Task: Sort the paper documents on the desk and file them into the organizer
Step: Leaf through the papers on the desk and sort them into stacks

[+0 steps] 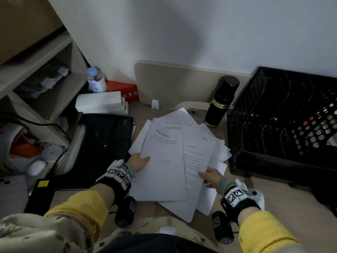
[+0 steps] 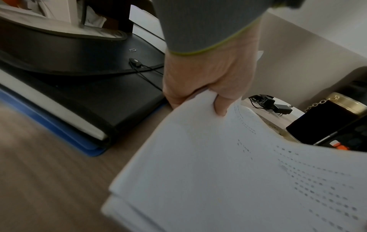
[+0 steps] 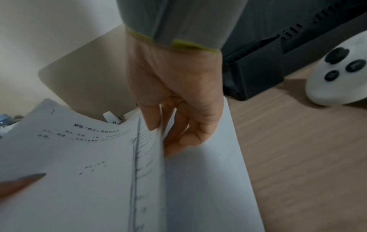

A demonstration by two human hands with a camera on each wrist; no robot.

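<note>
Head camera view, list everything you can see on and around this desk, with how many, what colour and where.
papers: loose pile, white, desk centre, partly lifted
organizer: one, black mesh, right of the papers
flask: one, black with gold band, between papers and organizer
folder: one, black, left of the papers
water bottle: one, clear with blue cap, back left
red box: one, beside the bottle
white boxes: stacked, in front of the bottle
board: one, beige, leaning on the wall
shelf: one, beige, far left
desk: one, wood
left hand: grips the papers' left edge
right hand: pinches sheets on the right side
</note>
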